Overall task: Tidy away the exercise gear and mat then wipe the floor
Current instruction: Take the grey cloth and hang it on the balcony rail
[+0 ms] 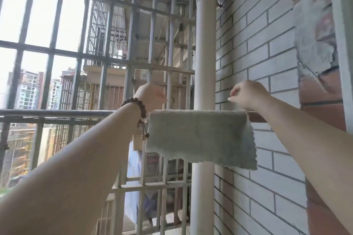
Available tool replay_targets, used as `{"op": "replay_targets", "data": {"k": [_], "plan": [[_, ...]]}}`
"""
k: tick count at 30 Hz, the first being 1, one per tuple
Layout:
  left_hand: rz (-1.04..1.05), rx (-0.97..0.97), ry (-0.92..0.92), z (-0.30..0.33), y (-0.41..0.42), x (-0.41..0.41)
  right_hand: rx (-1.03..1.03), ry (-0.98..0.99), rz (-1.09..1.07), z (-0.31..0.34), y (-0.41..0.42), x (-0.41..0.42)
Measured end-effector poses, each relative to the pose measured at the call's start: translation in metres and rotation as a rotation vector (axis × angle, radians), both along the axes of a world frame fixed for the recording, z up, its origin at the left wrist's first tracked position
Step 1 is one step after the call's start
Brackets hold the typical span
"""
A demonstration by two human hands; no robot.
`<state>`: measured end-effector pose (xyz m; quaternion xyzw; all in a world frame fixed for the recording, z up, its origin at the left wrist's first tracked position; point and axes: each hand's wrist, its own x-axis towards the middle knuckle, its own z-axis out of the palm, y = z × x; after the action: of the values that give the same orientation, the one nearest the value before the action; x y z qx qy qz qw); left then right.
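Hanging item: grey-green cloth (pixel 200 137), draped over a horizontal rail (pixel 57 113), one fold down the near side, lower edge ragged and free
Cloth position: directly below and between both sets of fingers, its top fold just under them; no finger is seen touching it
Left hand (pixel 150 96): raised just above the cloth's left top corner, fingers curled toward the palm and holding nothing that shows; the fingertips face away, so any contact with the rail cannot be told
Right hand (pixel 248 94): raised just above the cloth's right top corner, fingers loosely curled, thumb and forefinger tips close together as if parting from a pinch; nothing seen between them
Bracelet (pixel 137 108): dark beads on the left wrist, tassel hanging beside the cloth's left edge
Reason for placement, judged: spread flat over the rail so air reaches both faces, which suits a wiping cloth left to dry; hands at the two corners suit squaring the fold
Rail surroundings: vertical pipe (pixel 203 63) behind the cloth, past the fingers; tiled wall (pixel 257 53) to the right of the right fingers; window grille (pixel 66 53) beyond the left fingers
Task stage, judged: floor wiping looks finished; mat and gear out of view
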<state>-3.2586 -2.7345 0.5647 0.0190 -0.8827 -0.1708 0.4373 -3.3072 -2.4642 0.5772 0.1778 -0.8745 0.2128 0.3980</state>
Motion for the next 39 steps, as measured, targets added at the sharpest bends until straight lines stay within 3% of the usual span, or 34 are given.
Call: {"op": "replay_targets", "data": {"k": [3,6,12,17,19,22,26,28,30,31,33,34,36,39], "plan": [[-0.119,-0.033,-0.101,-0.009,-0.005,0.003,0.218,-0.152,-0.063,0.003,0.012,0.012],[-0.113,-0.090,-0.110,-0.016,-0.008,-0.003,0.327,-0.216,-0.139,0.004,0.019,0.016],[-0.123,-0.151,-0.077,-0.025,-0.006,-0.014,0.149,-0.086,-0.070,0.003,0.029,0.004],[-0.057,-0.187,-0.109,-0.024,-0.007,-0.017,0.158,-0.060,-0.287,0.000,0.038,-0.020],[-0.006,-0.219,-0.134,-0.022,-0.008,-0.017,0.178,-0.019,-0.150,-0.001,0.034,-0.016],[0.035,-0.233,-0.177,-0.021,-0.014,-0.016,0.288,-0.127,0.146,-0.008,0.025,0.002],[0.120,-0.233,-0.233,-0.026,-0.020,-0.013,0.256,-0.156,0.224,-0.020,0.015,0.004],[0.170,-0.253,-0.110,-0.031,-0.021,-0.012,0.165,-0.027,0.208,-0.025,0.014,0.005],[0.158,-0.037,0.235,-0.043,-0.024,-0.014,-0.103,0.143,0.225,-0.037,0.015,0.008],[0.094,0.212,0.456,-0.053,-0.029,-0.013,-0.302,0.191,0.262,-0.047,0.016,0.010],[-0.024,0.716,0.683,-0.081,-0.035,-0.010,-0.683,0.176,0.353,-0.075,0.014,0.016],[-0.053,0.881,0.667,-0.096,-0.038,-0.011,-0.818,0.135,0.383,-0.092,0.012,0.016],[-0.184,1.076,0.455,-0.124,-0.042,-0.013,-0.960,0.043,0.395,-0.120,0.007,0.013],[-0.542,1.171,0.117,-0.151,-0.041,-0.013,-0.982,-0.155,0.506,-0.145,0.004,-0.001]]}}
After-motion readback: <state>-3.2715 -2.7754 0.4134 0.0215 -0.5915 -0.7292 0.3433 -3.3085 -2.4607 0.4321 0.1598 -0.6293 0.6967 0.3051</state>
